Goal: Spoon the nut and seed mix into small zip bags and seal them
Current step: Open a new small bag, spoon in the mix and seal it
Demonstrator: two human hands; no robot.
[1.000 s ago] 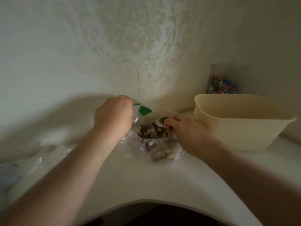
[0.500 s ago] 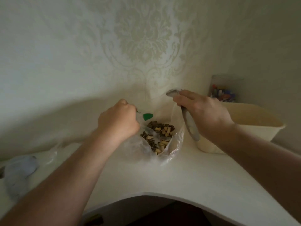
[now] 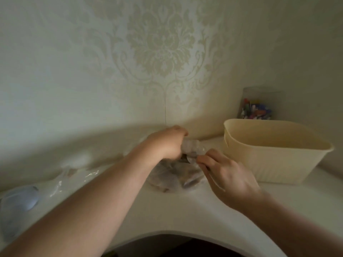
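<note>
Both hands are gripping a clear bag point(image 3: 172, 175) of mix: left hand point(image 3: 167, 145) bunching its mouth at 12 o'clock, right hand point(image 3: 228, 179) pinching its edge at 3 o'clock; steady the opening.

We found bare white counter point(image 3: 185, 216) open in front, cream tub point(image 3: 274, 156) blocking our right, wall point(image 3: 111, 71) close behind, loose plastic point(image 3: 74, 173) cluttering our left.
</note>
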